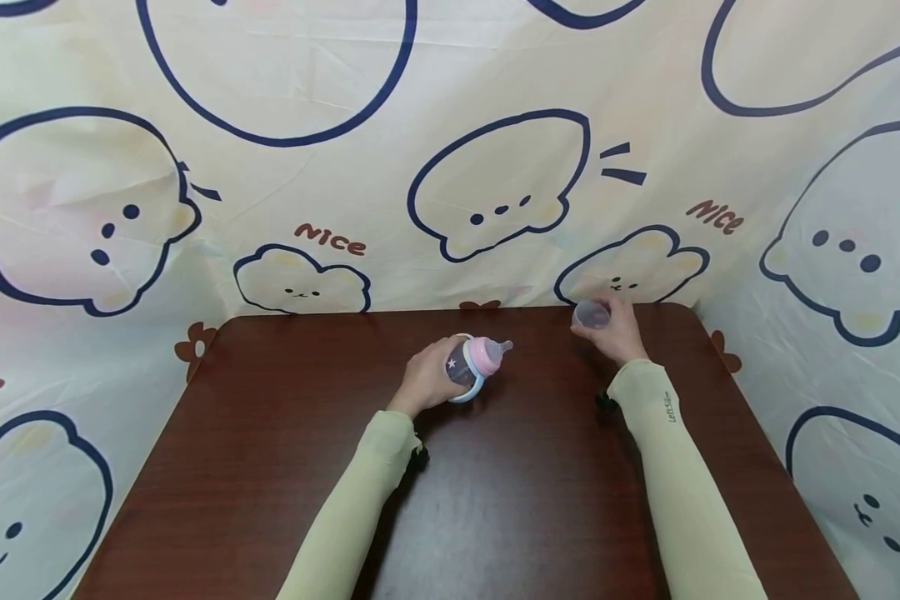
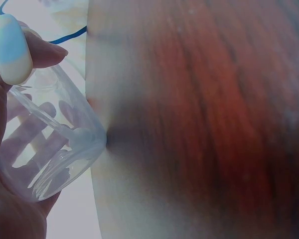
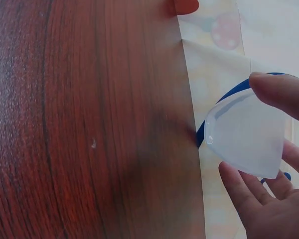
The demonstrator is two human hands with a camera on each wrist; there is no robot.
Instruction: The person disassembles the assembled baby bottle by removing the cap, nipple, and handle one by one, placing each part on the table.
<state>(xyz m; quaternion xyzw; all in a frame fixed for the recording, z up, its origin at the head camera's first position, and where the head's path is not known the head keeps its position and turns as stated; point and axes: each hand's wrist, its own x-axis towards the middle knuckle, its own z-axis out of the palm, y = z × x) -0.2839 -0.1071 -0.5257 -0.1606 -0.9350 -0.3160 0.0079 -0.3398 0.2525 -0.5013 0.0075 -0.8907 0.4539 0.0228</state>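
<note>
My left hand [image 1: 427,379] grips a baby bottle [image 1: 460,367] above the middle of the table. The bottle is tilted, its pink collar [image 1: 485,356] and teat [image 1: 505,346] pointing right. Light blue handles [image 1: 465,397] stand out from its sides. Through its clear wall [image 2: 82,124], the left wrist view shows a straw-like tube inside and the fingers curled behind. Near the table's far right edge, my right hand [image 1: 621,333] holds a translucent cap [image 1: 591,314]. Thumb and fingers hold the cap [image 3: 246,134] from opposite sides in the right wrist view.
A dark brown wooden table [image 1: 495,500] spreads beneath both hands. Cream cloth [image 1: 390,192] printed with blue-outlined cartoon faces hangs along the table's back and sides. Small dark objects [image 1: 606,403] sit at the undersides of both sleeve cuffs.
</note>
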